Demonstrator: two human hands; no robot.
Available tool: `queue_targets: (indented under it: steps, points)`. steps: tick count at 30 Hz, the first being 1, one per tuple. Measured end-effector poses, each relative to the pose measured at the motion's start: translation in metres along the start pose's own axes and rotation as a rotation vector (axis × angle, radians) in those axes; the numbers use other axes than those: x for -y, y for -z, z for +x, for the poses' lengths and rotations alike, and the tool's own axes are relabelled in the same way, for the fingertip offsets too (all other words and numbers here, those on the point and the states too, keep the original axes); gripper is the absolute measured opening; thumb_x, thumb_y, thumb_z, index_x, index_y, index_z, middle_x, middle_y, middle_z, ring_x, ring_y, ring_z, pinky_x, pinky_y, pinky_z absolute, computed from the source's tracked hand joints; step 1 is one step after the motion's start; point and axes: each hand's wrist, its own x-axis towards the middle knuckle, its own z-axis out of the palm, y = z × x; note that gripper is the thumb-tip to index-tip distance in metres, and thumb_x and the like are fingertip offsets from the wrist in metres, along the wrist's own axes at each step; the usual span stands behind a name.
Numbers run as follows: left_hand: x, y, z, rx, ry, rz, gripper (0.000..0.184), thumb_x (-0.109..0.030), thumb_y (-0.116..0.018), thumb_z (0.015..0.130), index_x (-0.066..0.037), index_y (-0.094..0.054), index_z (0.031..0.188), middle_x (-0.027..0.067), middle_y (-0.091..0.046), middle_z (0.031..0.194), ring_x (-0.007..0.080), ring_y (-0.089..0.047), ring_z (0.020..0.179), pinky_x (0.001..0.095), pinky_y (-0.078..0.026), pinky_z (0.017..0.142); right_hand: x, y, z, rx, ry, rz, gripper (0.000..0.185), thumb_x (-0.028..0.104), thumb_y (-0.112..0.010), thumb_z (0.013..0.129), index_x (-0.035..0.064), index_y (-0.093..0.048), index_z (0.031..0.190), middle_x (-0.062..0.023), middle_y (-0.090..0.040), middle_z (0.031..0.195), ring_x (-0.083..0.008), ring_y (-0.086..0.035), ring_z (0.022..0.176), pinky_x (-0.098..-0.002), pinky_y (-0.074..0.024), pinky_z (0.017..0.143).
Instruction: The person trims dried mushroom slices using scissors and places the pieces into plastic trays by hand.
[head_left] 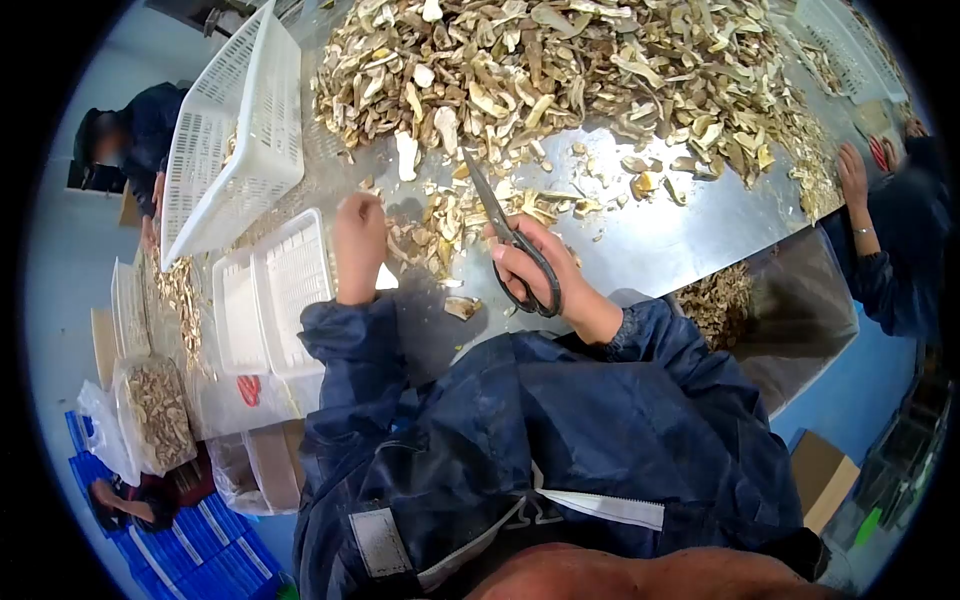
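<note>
My right hand (560, 268) is closed around the black handles of a pair of scissors (490, 198), whose blades point away from me over the table. My left hand (360, 245) hovers just right of a white plastic tray (328, 285), its fingers curled and slightly blurred; whether anything is in them is hidden. Beneath and between the hands lie small mushroom trimmings (440, 232) and a single loose mushroom piece (461, 307). Beyond them spreads a big heap of dried mushroom slices (500, 75).
A tall white perforated crate (275, 130) stands tilted at the left of the steel table (640, 265). To my right is a lined bin (800, 310) holding mushroom pieces. Co-workers are at the left (150, 125) and right (895, 235). A clear bag of slices (158, 415) sits lower left.
</note>
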Motion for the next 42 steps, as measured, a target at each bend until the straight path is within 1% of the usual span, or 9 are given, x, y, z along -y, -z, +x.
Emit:
queue_targets:
  steps: [8, 12, 19, 26, 28, 30, 36, 38, 42]
  points:
    - [-0.006, -0.049, 0.050, -0.052, -0.305, 0.291, 0.047, -0.018, -0.072, 0.086, 0.003, -0.058, 0.125, 0.0168, -0.064, 0.094, 0.0296, -0.063, 0.083, 0.0382, -0.051, 0.075, 0.003, -0.003, -0.002, -0.014, 0.003, -0.013, 0.028, 0.017, -0.062, 0.100, 0.0022, -0.056, 0.123, 0.0014, -0.052, 0.067, -0.0064, -0.044, 0.048, -0.0228, -0.0334, 0.046]
    - [-0.015, -0.012, 0.017, 0.114, 0.037, -0.107, 0.051, -0.018, -0.067, 0.091, -0.001, -0.054, 0.138, 0.0078, -0.063, 0.094, 0.0151, -0.061, 0.083, 0.0308, -0.050, 0.069, 0.000, 0.001, 0.001, -0.023, 0.020, 0.052, 0.028, 0.017, -0.061, 0.100, 0.0005, -0.055, 0.122, 0.0014, -0.052, 0.067, -0.0063, -0.043, 0.047, -0.0231, -0.0332, 0.046]
    - [-0.004, 0.022, 0.007, 0.220, 0.636, -1.301, 0.034, -0.017, -0.060, 0.094, -0.001, -0.059, 0.124, 0.0077, -0.062, 0.092, 0.0205, -0.064, 0.084, 0.0331, -0.055, 0.070, 0.003, -0.005, 0.000, 0.007, -0.012, -0.044, 0.031, 0.017, -0.061, 0.100, 0.0005, -0.056, 0.126, 0.0013, -0.053, 0.069, -0.0055, -0.046, 0.051, -0.0222, -0.0341, 0.048]
    - [0.003, -0.029, 0.088, 0.027, 0.337, -0.466, 0.025, -0.016, -0.066, 0.089, -0.004, -0.063, 0.110, 0.0106, -0.066, 0.089, 0.0237, -0.065, 0.079, 0.0369, -0.053, 0.066, 0.002, -0.006, 0.000, -0.046, -0.008, -0.033, 0.029, 0.017, -0.061, 0.101, 0.0009, -0.054, 0.125, 0.0017, -0.050, 0.065, -0.0062, -0.043, 0.049, -0.0235, -0.0327, 0.047]
    - [0.032, -0.055, 0.121, 0.007, 0.028, 0.034, 0.034, -0.020, -0.068, 0.085, -0.004, -0.064, 0.115, 0.0264, -0.071, 0.102, 0.0404, -0.069, 0.096, 0.0482, -0.053, 0.082, 0.000, -0.006, 0.001, -0.025, 0.010, -0.065, 0.032, 0.017, -0.056, 0.102, -0.0024, -0.053, 0.128, 0.0003, -0.052, 0.067, -0.0068, -0.044, 0.050, -0.0231, -0.0323, 0.046]
    - [0.009, -0.066, 0.114, 0.005, 0.071, 0.205, 0.047, -0.029, -0.077, 0.081, 0.006, -0.065, 0.110, 0.0277, -0.070, 0.106, 0.0400, -0.069, 0.100, 0.0457, -0.054, 0.087, -0.010, -0.004, 0.002, -0.059, 0.058, -0.074, 0.031, 0.016, -0.059, 0.102, 0.0004, -0.056, 0.128, 0.0018, -0.050, 0.064, -0.0064, -0.043, 0.049, -0.0239, -0.0313, 0.047]
    - [-0.015, -0.053, 0.080, 0.059, 0.039, 0.040, 0.060, -0.025, -0.085, 0.071, 0.004, -0.062, 0.118, 0.0268, -0.070, 0.104, 0.0417, -0.066, 0.103, 0.0454, -0.052, 0.092, -0.008, -0.009, 0.004, -0.089, 0.026, -0.069, 0.031, 0.015, -0.056, 0.102, -0.0035, -0.054, 0.127, -0.0004, -0.053, 0.065, -0.0070, -0.044, 0.048, -0.0222, -0.0320, 0.045]
    - [-0.007, -0.050, 0.067, 0.080, -0.003, -0.016, 0.048, -0.021, -0.083, 0.075, 0.002, -0.062, 0.112, 0.0223, -0.071, 0.094, 0.0339, -0.071, 0.087, 0.0433, -0.056, 0.077, -0.009, -0.008, 0.003, -0.072, 0.030, -0.071, 0.032, 0.015, -0.056, 0.101, -0.0042, -0.053, 0.126, -0.0015, -0.053, 0.065, -0.0078, -0.044, 0.048, -0.0225, -0.0321, 0.045]
    - [-0.056, 0.008, -0.003, 0.259, 0.313, -0.827, 0.018, -0.013, -0.073, 0.089, -0.004, -0.059, 0.096, 0.0079, -0.064, 0.078, 0.0117, -0.064, 0.058, 0.0243, -0.047, 0.045, -0.007, -0.015, 0.004, -0.079, 0.029, -0.097, 0.033, 0.014, -0.053, 0.102, -0.0055, -0.051, 0.127, -0.0021, -0.051, 0.063, -0.0082, -0.042, 0.047, -0.0223, -0.0319, 0.045]
